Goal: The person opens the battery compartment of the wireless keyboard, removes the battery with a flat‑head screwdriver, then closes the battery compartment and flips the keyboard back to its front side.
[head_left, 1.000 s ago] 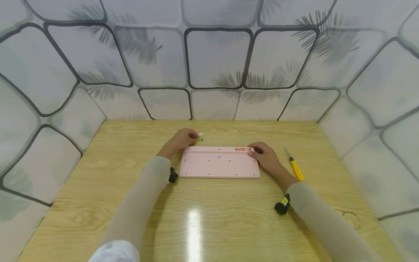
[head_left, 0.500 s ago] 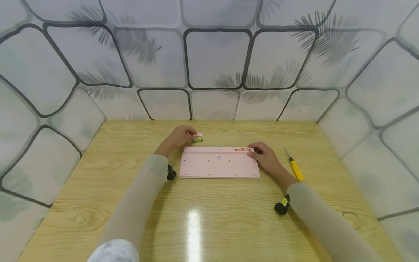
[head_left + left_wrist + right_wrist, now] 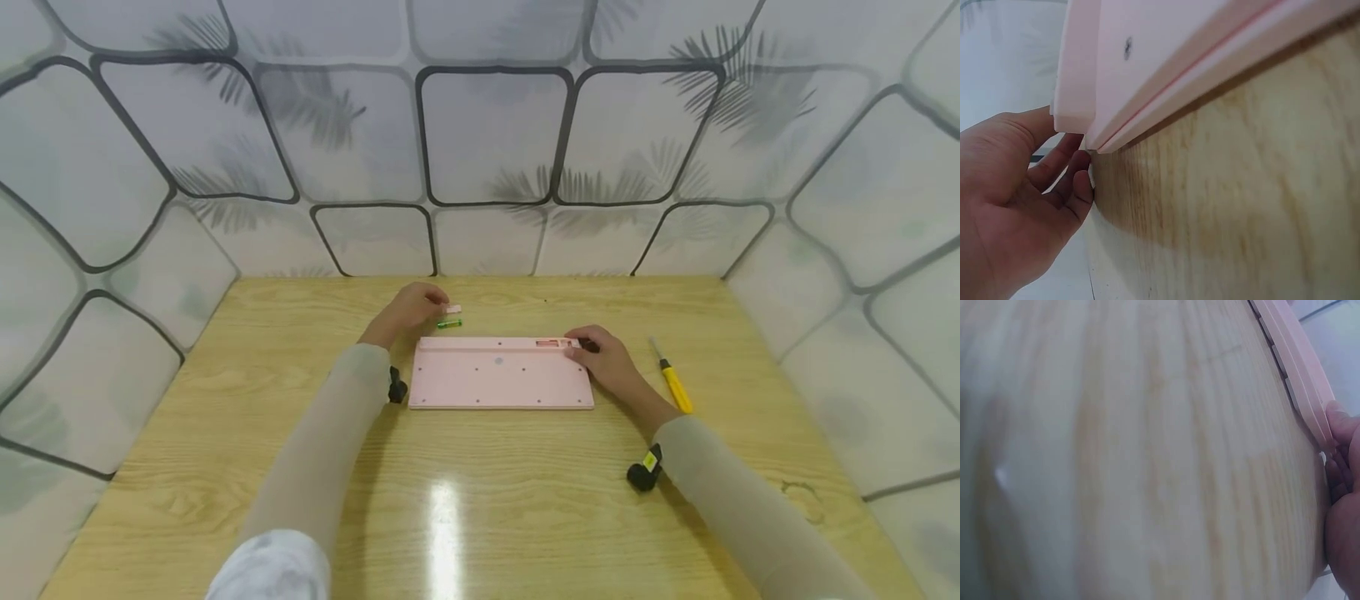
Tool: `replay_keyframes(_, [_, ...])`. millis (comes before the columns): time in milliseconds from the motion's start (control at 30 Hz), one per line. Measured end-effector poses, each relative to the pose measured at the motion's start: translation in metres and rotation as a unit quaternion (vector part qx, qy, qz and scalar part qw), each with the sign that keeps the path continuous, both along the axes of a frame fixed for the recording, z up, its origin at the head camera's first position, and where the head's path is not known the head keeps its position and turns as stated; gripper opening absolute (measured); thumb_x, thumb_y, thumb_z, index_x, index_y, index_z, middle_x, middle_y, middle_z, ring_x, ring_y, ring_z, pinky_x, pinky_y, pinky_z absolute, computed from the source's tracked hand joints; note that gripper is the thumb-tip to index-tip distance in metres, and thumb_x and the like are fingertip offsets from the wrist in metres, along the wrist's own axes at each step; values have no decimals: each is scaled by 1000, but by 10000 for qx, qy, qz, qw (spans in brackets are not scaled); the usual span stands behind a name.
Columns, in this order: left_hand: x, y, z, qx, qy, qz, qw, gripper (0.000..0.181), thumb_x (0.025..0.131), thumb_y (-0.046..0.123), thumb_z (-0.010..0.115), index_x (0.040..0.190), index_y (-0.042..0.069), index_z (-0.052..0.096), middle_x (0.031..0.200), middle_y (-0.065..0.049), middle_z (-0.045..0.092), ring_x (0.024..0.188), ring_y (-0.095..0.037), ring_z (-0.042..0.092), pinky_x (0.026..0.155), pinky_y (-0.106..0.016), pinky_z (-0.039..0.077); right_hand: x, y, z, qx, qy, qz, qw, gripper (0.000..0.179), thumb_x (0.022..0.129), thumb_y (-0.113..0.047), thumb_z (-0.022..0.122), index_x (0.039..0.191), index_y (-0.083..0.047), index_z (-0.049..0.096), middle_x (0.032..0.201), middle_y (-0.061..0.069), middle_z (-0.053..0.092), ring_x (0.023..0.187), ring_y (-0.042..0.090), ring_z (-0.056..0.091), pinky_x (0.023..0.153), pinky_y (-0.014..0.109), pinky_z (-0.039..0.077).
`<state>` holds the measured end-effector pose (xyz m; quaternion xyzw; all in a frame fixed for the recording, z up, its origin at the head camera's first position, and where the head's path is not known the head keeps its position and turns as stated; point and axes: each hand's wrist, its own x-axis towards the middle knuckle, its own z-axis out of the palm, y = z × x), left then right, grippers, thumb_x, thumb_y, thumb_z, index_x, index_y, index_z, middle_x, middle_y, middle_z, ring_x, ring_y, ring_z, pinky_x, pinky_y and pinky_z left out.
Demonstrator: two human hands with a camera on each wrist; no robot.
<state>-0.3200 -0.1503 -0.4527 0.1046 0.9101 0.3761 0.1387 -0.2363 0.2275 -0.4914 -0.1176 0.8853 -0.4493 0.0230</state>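
Note:
A pink keyboard (image 3: 501,379) lies face down on the wooden table, screws showing and its battery slot (image 3: 547,343) uncovered near the upper right corner. My right hand (image 3: 609,360) grips that corner, thumb on the back face and fingers round the edge; the right wrist view shows the thumb (image 3: 1339,422) on the pink rim. Beyond the upper left corner, my left hand (image 3: 411,310) has its fingertips right at a small pink cover (image 3: 453,309). I cannot tell whether it pinches the cover. A green battery (image 3: 450,323) lies just below those fingers. In the left wrist view the keyboard (image 3: 1141,69) hides the left fingertips.
A screwdriver with a yellow handle (image 3: 677,390) lies right of the keyboard, beside the right forearm. The wooden table (image 3: 525,500) runs back to a patterned fabric wall (image 3: 495,133), which also closes both sides. Wrist cameras hang under both sleeves.
My left hand has let go of the green battery, which now lies on the table, and moved slightly up and left to the pink cover. The right hand and keyboard stay put.

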Motion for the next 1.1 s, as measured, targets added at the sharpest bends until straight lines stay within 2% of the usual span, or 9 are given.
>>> replay_keyframes(233, [-1, 2, 1, -377, 84, -5, 9993, 28, 101, 18, 61, 125, 4, 67, 130, -15, 64, 123, -32, 57, 108, -46, 44, -1, 0, -3, 24, 17, -2, 10000, 33, 100, -19, 66, 131, -8, 64, 128, 14, 60, 111, 28, 55, 97, 45, 44])
replay_keyframes(433, [-1, 3, 1, -501, 123, -45, 9987, 26, 101, 18, 61, 122, 4, 69, 128, -15, 66, 122, -31, 58, 107, -46, 44, -1, 0, -3, 60, 43, 20, 10000, 33, 100, -20, 65, 131, -9, 63, 128, 13, 60, 110, 27, 55, 96, 43, 44])
replay_keyframes(667, [-5, 4, -3, -388, 72, 33, 9992, 21, 100, 18, 63, 117, 6, 68, 125, -13, 65, 117, -29, 58, 105, -47, 45, 1, 1, 0, -142, 8, 58, 9999, 32, 99, -17, 66, 129, -7, 64, 127, 15, 60, 108, 28, 55, 94, 44, 44])
replay_keyframes(867, [-5, 2, -3, -92, 122, 57, 9999, 24, 101, 14, 60, 123, 6, 66, 124, -15, 63, 114, -30, 58, 97, -46, 48, 2, 0, -1, -116, -18, 29, 9999, 31, 100, -17, 65, 129, -7, 63, 127, 14, 60, 108, 26, 54, 95, 42, 44])
replay_keyframes(1100, [-2, 5, 5, -71, 314, -220, 9992, 26, 103, 15, 57, 125, 8, 68, 125, -14, 63, 117, -30, 57, 99, -48, 48, 2, -1, 0, -87, -28, -13, 10000, 32, 99, -16, 65, 130, -7, 63, 127, 14, 60, 110, 27, 54, 96, 43, 44])
